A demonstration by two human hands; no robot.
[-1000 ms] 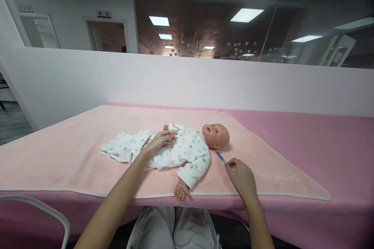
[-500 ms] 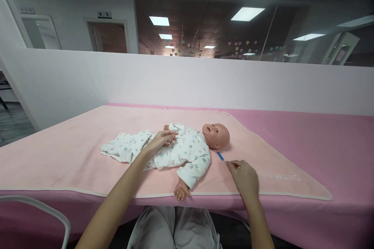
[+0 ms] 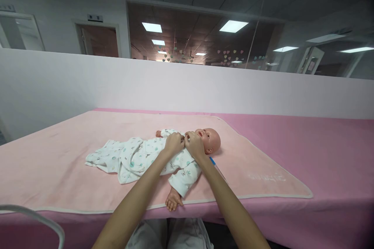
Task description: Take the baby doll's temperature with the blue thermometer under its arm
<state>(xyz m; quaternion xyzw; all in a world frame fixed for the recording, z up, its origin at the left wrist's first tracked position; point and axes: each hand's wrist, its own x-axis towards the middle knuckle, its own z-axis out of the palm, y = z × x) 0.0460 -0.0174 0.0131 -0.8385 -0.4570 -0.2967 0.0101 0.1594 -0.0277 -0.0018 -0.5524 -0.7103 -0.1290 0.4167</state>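
A baby doll (image 3: 214, 140) lies on its back, head to the right, dressed in a white printed baby outfit (image 3: 133, 161). My left hand (image 3: 174, 142) is closed at the chest and neckline, its fingertips pinched on the cloth. Right beside it, almost touching, my right hand (image 3: 194, 144) is closed on the collar just below the doll's chin. The collar itself is largely hidden by my fingers. A thin clear stick with a blue end, like a thermometer (image 3: 213, 161), lies next to the doll's shoulder, partly behind my right forearm.
Under the doll a peach blanket (image 3: 248, 159) with pale edging is spread over a pink-covered table (image 3: 327, 155). A low white partition (image 3: 163, 85) stands behind it. At the lower left curves a grey rail (image 3: 43, 218).
My right hand has let go of the thin blue-ended stick and moved left to the collar. My left hand has moved up from the doll's belly to its neckline and closed.
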